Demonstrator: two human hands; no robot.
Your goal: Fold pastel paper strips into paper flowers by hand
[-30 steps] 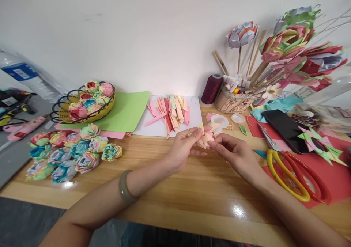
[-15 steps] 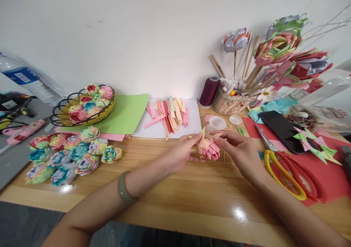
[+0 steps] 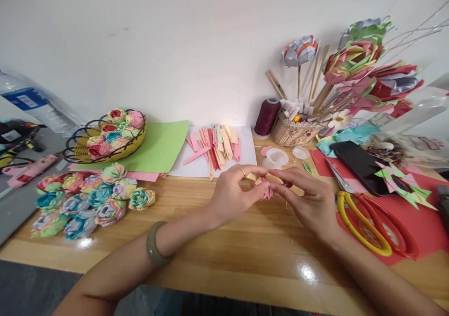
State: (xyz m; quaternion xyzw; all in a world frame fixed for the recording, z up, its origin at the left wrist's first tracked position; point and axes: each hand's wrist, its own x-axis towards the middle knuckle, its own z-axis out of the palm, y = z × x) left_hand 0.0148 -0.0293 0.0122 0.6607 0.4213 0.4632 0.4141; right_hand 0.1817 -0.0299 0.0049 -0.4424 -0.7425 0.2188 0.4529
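Note:
Over the wooden desk, both hands meet around a small folded paper flower (image 3: 268,192) in pink and pale yellow. My left hand (image 3: 237,190), with a ring and a green bangle on the wrist, pinches it from the left; its thumb and fingers cover much of the paper. From the right, my right hand (image 3: 306,193) grips the flower's other side between thumb and fingertips. Just behind the hands sits a round white translucent container (image 3: 276,157). Folded paper strips (image 3: 218,147) in pink, red, peach and green lie on a white sheet (image 3: 178,159) behind my left hand.
Finished paper flowers (image 3: 91,194) cluster on the left near a yellow basket (image 3: 82,148) of more. Scissors with yellow and red handles (image 3: 365,225), a black phone (image 3: 365,166) and red paper (image 3: 421,227) lie right. A maroon thread spool (image 3: 267,118) stands beside a pen holder (image 3: 296,132).
My left hand has turned over, so its back and ring now show and its thumb lies in front. The flower is more covered by the fingers than before.

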